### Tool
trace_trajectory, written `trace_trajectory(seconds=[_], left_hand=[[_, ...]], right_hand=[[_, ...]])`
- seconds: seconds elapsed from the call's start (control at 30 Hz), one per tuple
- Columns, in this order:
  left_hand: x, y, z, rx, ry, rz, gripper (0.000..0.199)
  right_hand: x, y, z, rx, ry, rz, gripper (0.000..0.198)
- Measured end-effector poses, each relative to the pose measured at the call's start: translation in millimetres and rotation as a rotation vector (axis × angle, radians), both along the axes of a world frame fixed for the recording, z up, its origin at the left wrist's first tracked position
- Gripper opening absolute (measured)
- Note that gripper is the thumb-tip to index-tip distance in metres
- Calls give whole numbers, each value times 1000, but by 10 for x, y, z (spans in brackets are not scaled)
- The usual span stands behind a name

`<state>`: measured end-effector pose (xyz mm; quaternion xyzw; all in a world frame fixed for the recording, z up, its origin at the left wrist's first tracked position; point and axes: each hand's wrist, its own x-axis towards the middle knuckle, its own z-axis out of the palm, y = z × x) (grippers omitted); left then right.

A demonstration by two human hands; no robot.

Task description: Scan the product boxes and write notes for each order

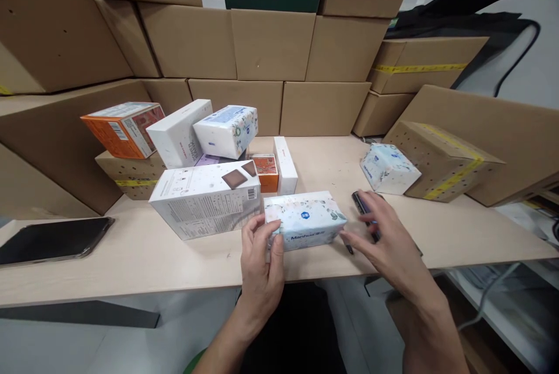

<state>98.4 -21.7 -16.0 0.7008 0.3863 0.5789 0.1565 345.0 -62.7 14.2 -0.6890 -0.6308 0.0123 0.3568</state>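
A floral white-and-blue tissue pack [304, 219] lies at the front middle of the table. My left hand [262, 257] grips its left end, fingers on the top edge and thumb against the front. My right hand [388, 240] is off the pack's right end, fingers apart and slightly blurred, thumb close to the corner. Beneath it lies a dark, slim object [358, 204], partly covered, and a black pen-like tip [348, 246] shows beside the pack. Left of the pack stands a large white printed box [209, 205].
Behind the white box are an orange box [126, 129], a slim white box [181, 132], another tissue pack [227, 129] and an upright narrow white box [285, 165]. A phone [56, 240] lies left. At right sit a third tissue pack [388, 169] and a taped carton [449, 161].
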Motion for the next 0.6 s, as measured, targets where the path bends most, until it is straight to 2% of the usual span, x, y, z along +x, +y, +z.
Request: trace_trajectory(seconds=[0.1,0.2,0.3,0.37,0.43,0.53,0.6], left_hand=[[-15,-4,-25,0,-25,-3,22],[-28,-12,-50,2,-65,-9,20],[-23,-18,-80,6,-145,-24,19],[-12,-20,-107,26,-243,-46,23],[-2,-25,-137,27,-324,-67,32],[-2,-37,-173,-28,-329,-74,43],[-11,-46,-180,-42,-285,-74,44]], right_hand=[[-87,196,213,-117,57,273,86],[-130,341,333,-209,4,463,95],[-158,328,404,-228,-33,549,82],[-151,239,441,-182,-23,518,70],[-104,137,476,-130,67,412,64],[36,88,525,3,336,104,63],[153,173,546,133,492,-95,68]])
